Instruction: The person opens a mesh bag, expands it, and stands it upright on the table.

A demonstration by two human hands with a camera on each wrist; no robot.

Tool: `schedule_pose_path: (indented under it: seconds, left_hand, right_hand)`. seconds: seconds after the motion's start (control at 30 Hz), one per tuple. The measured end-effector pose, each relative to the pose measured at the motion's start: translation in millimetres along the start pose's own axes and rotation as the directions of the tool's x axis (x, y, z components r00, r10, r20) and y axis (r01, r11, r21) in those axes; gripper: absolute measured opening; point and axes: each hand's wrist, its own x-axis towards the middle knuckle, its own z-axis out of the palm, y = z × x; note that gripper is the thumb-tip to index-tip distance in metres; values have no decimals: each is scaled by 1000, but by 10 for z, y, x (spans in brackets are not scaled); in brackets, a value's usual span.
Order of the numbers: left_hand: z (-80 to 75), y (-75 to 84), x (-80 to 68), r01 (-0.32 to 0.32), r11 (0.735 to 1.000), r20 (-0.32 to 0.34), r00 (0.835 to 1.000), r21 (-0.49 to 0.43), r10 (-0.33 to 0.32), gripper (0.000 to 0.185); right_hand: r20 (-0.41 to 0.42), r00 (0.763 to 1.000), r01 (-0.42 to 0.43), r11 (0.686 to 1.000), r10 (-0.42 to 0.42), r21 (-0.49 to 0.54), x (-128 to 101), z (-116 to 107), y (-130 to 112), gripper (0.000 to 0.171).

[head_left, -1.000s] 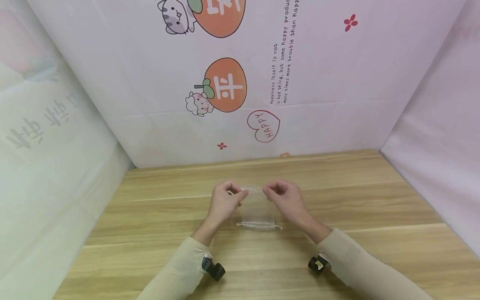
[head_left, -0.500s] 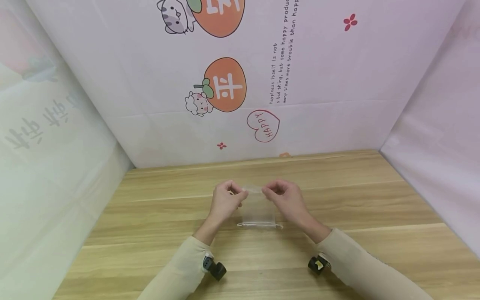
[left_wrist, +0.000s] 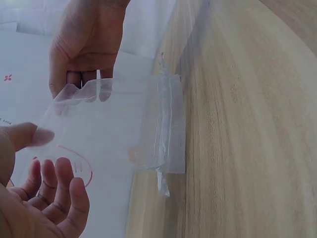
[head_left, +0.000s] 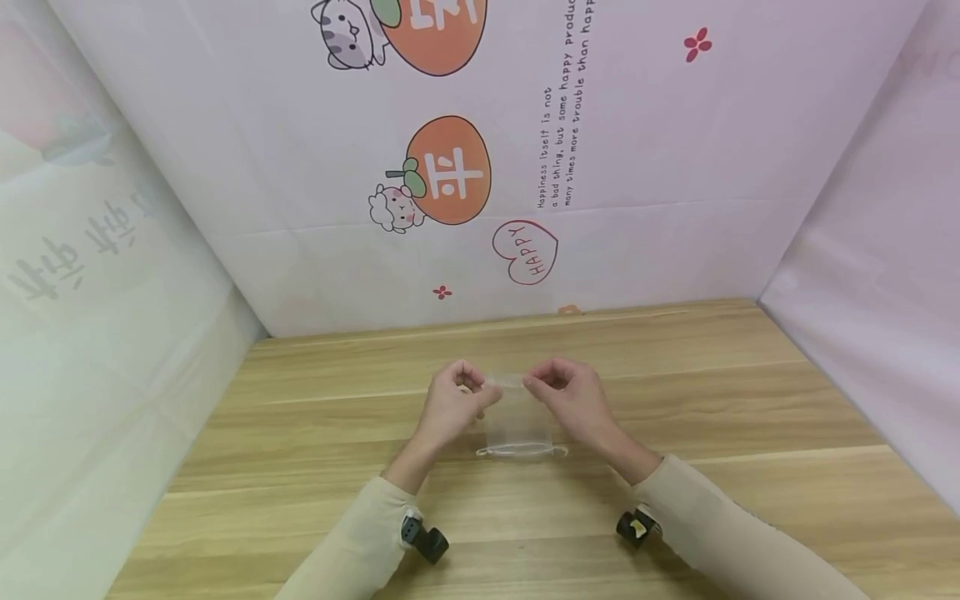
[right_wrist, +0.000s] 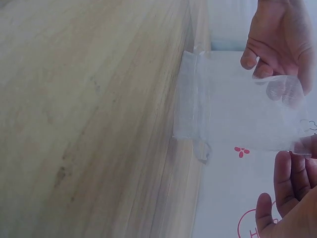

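Item: sheer organza pouch [head_left: 517, 421] — translucent, drawstring hem at the lower end, being held up just above the counter [head_left: 750, 400].
Left hand [head_left: 450, 400]: fingers curled, the pouch's upper left corner being pinched.
Right hand [head_left: 573, 396]: fingers curled, the upper right corner being pinched.
Position: pouch being stretched between both hands — mid-counter.
Backdrop: printed sheet [head_left: 450, 171] being hung behind.

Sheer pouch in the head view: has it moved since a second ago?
No. The sheer pouch, held by left hand and right hand, hangs at the same table plank seam.
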Motion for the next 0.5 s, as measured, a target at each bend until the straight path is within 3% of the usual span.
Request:
schedule_pose_path:
  seconds: [0.13,0.5]
  left_hand:
    - [-43,18,-35,17,1000,39,999,14,-17,32]
    - [-94,40,3,14,998,53,998,58,-18,32]
  right_hand:
    - [1,1000,-9,1000,9,-10,8,-3,-7,5]
    - [42,999,11,1000,-10,-28,28,-7,-12,6]
